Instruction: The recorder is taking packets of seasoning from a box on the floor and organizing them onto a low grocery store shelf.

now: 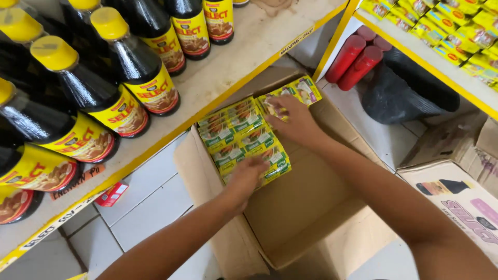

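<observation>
- A block of small yellow-and-green sachet packs (241,137) lies in rows inside an open cardboard box (306,207), pushed up against the box's far-left wall; the rest of the box floor is bare.
- The left hand (248,176) rests on the near end of the block, fingers curled down over the packs' edge, gripping them from above.
- The right hand (293,122) sits at the far end of the block, fingers bent and pinching a yellow pack (303,91) that sticks up at the box's far corner.
- The box stands on a white tiled floor (150,202), between two yellow-edged shelf units.
- On the left shelf (244,46) stand rows of dark sauce bottles (137,67) with yellow caps and yellow-red labels.
- A small red packet (112,194) lies on the floor under that shelf.
- To the right, red cylinders (355,59) and a black bag (404,88) sit under a shelf stacked with yellow packets (456,28).
- Another printed carton (461,197) stands just beside the box on the right.
</observation>
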